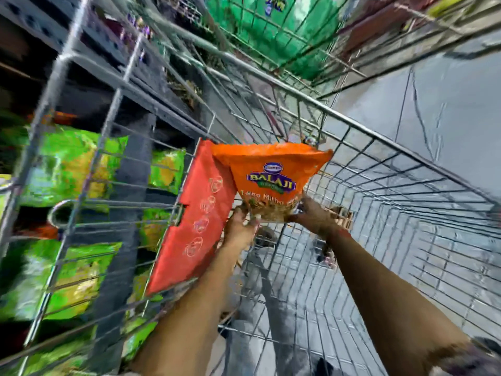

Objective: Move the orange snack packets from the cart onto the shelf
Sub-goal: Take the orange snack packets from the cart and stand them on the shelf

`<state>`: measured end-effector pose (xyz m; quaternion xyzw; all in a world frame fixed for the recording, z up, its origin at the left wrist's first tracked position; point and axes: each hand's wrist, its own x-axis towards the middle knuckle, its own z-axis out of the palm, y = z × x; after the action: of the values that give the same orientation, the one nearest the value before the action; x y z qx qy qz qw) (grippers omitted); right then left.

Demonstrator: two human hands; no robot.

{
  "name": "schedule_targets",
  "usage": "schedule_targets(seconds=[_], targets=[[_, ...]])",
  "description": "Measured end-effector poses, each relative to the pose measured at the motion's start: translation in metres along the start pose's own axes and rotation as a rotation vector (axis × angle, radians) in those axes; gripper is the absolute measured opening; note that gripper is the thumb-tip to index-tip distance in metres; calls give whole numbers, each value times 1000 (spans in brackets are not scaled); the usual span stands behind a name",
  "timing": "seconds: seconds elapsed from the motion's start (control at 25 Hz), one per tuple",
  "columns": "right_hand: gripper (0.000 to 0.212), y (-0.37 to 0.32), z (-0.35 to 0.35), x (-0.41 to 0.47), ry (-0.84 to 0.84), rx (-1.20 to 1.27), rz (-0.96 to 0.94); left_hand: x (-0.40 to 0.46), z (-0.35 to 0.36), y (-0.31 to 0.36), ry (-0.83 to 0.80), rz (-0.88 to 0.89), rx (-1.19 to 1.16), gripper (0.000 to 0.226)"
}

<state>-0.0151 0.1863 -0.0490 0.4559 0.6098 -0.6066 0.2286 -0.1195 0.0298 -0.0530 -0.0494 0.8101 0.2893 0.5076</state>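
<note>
Gripping the orange snack packet (271, 180) by its lower end, both hands: left hand (240, 226) at 7 o'clock of the packet, fingers curled onto the edge; right hand (314, 215) at 5 o'clock, fingers closed on the opposite corner. Held upright inside the wire cart (379, 202), above its mesh floor, logo facing the camera. Just beside the packet at 9 o'clock, a red flap (195, 221) leaning against the cart's side. Beyond that side, at 9 o'clock, shelf (130, 169) stocked with green packets (67, 164), blurred.
</note>
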Motion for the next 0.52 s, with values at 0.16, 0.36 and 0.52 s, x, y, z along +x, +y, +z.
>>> schedule_targets(seconds=[0.16, 0.36, 0.52], targets=[[63, 7, 0, -14, 8, 88, -53, -2, 1, -11, 8, 36, 33, 33], [74, 1, -4, -69, 34, 211, -152, -65, -23, 17, -3, 191, 250, 36], [61, -34, 10, -137, 102, 270, -356, -145, -69, 41, 63, 380, 228, 32]])
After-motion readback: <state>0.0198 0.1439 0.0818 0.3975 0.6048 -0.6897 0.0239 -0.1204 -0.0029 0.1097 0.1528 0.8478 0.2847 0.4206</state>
